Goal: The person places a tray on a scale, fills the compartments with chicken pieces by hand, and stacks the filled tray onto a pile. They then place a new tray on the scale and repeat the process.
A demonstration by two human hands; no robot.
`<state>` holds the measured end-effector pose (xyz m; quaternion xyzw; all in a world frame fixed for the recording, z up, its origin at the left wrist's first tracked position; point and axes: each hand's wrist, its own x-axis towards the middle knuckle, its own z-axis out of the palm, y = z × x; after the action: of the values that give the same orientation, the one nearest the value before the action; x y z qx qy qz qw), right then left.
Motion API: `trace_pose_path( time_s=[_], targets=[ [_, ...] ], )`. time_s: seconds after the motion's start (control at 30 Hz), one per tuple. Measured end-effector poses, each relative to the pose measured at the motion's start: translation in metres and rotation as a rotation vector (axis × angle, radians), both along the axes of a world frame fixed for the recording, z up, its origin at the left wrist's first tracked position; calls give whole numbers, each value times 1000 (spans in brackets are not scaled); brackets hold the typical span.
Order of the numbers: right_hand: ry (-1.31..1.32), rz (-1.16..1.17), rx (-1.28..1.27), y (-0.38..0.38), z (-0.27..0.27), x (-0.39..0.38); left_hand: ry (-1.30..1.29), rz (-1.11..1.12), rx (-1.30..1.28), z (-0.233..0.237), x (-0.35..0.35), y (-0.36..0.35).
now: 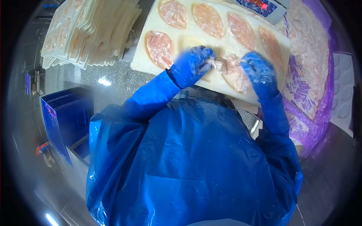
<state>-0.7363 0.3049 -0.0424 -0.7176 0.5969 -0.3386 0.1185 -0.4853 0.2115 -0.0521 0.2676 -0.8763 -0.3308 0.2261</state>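
Both my hands wear wet blue gloves over a white moulded tray [138,56] with leaf-shaped hollows. My left hand [192,67] is closed, pinching one end of a pale strip of raw chicken meat [220,66]. That strip stretches right over a hollow near the tray's front edge, onto more meat lying there. My right hand [260,71] has curled fingers at the right side of this same meat; its fingertips are partly hidden. Flat pieces of chicken fill other hollows, among them a left piece [159,49] and a back piece [208,20].
A tall stack of white trays [90,34] stands at the back left. Raw meat [307,56] in a purple plastic liner [320,124] lies on the right. A scale with a red display [262,5] is behind the tray. A blue crate [68,116] sits lower left.
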Motion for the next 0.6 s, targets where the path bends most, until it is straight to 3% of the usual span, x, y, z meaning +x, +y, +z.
trace_pose_path(
  time_s=[0.03, 0.07, 0.1, 0.17, 0.2, 0.33, 0.43, 0.5, 0.6],
  targets=[
    [-89, -66, -20, -3, 4, -2, 185, 0, 302, 2, 4, -3],
    [38, -42, 5, -2, 13, -9, 263, -49, 514, 5, 8, -6],
    [39, -41, 8, -6, 22, 0, 264, -48, 517, 10, 9, -7],
    [-391, 125, 80, -13, 34, 32, 268, -30, 529, 20, 10, -7],
    [-480, 187, 313, -16, 34, 38, 230, -104, 517, 30, 12, -12],
    [-768, 127, 575, -32, 22, 55, 272, -151, 766, 52, 21, -16],
    [-811, 91, 736, -38, 41, 57, 317, -177, 701, 57, 30, -23],
    [-901, 45, 699, -36, 43, 67, 274, -148, 856, 64, 38, -31],
    [-1019, 49, 678, -45, 43, 73, 364, -124, 846, 58, 43, -33]
  ],
)
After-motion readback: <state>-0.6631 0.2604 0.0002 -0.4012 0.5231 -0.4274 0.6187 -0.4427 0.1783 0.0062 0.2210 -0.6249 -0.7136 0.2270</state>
